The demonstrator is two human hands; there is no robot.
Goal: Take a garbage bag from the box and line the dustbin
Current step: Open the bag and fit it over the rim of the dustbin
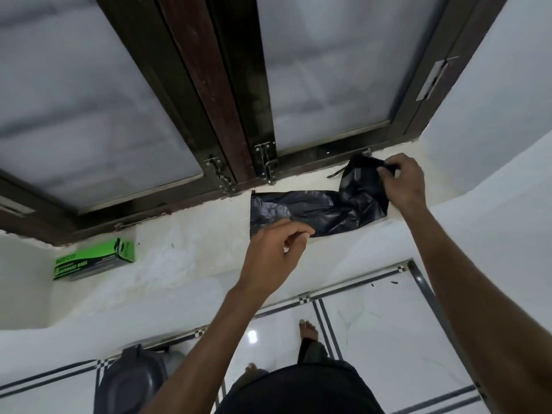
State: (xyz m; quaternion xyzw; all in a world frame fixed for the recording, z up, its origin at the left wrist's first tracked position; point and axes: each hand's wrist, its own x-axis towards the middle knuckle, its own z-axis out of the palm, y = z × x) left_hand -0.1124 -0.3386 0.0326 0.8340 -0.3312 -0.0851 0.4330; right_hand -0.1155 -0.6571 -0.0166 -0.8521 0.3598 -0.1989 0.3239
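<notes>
A black garbage bag [325, 210] lies partly unfolded on the white window sill [185, 252]. My right hand [403, 183] pinches its raised right end near the window frame. My left hand [274, 252] rests on the bag's near left edge, thumb and fingers closed on the plastic. The green garbage bag box [94, 259] sits on the sill far to the left, apart from both hands. A dark grey dustbin [131, 380] stands on the floor below the sill at lower left, its lid showing.
A dark wooden window frame [209, 94] with frosted panes and metal latches [265, 162] rises behind the sill. A white wall corner [493, 144] closes in on the right. My bare feet [309, 330] stand on glossy white tiles.
</notes>
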